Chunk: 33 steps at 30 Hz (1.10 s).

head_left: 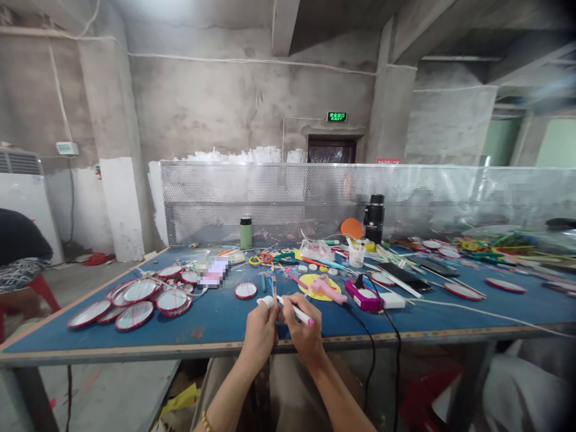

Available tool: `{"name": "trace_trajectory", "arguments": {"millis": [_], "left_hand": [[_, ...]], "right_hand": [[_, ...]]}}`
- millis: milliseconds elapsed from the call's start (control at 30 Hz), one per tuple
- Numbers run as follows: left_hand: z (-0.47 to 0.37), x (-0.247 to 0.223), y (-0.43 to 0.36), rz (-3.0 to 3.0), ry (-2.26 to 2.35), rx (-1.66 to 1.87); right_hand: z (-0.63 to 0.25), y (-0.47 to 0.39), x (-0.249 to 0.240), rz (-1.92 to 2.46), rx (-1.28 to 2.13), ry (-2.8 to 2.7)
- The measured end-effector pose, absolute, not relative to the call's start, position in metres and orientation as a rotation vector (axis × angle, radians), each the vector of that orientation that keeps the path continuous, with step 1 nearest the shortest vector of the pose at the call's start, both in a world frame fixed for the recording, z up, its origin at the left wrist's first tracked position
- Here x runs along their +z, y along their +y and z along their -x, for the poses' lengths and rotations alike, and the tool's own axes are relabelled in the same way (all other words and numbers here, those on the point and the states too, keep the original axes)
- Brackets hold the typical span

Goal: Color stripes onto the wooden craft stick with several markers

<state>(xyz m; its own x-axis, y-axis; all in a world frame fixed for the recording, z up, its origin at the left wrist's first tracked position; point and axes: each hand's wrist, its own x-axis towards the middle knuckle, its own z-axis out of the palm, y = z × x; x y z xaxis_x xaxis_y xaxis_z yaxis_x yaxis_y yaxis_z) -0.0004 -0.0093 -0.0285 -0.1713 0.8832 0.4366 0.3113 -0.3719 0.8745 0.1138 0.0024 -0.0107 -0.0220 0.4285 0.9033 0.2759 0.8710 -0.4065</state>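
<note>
In the head view my right hand is closed round a white marker pen with a pink end, held slantwise. My left hand is closed beside it, pinching a thin brownish strip that stands up between the hands. Something white shows at the left fingertips; I cannot tell what it is. Both hands are over the table's front edge. Just beyond them lies a small round red-rimmed mirror. To the right a pink glue gun rests on a yellow disc.
Several red-rimmed mirrors are heaped at the left, near a phone. A purple box with black cables stands right. Behind are a green bottle, a black flask, scattered craft bits and a perforated metal screen.
</note>
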Motion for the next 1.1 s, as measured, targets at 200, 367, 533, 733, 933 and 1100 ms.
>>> {"name": "trace_trajectory", "arguments": {"millis": [200,367,533,733,933,1100], "left_hand": [[0.0015,-0.0286,-0.0091,-1.619,1.376,1.580],[0.0030,-0.0295,-0.0081,-1.627,1.393,1.604],[0.0014,-0.0282,-0.0096,-1.613,1.392,1.571],[0.0006,-0.0276,-0.0093,-1.609,1.373,1.557],[0.0036,-0.0318,-0.0054,-1.620,1.383,1.576],[0.0023,-0.0286,-0.0084,-1.615,1.370,1.566]], "right_hand": [[-0.1140,0.0010,-0.0108,0.551,0.139,-1.621],[-0.1130,0.0023,-0.0118,0.527,0.152,-1.652],[-0.1131,0.0022,-0.0115,0.532,0.142,-1.635],[-0.1140,0.0015,-0.0107,0.538,0.132,-1.619],[-0.1127,0.0023,-0.0114,0.518,0.139,-1.652],[-0.1130,0.0020,-0.0115,0.538,0.124,-1.633]]}}
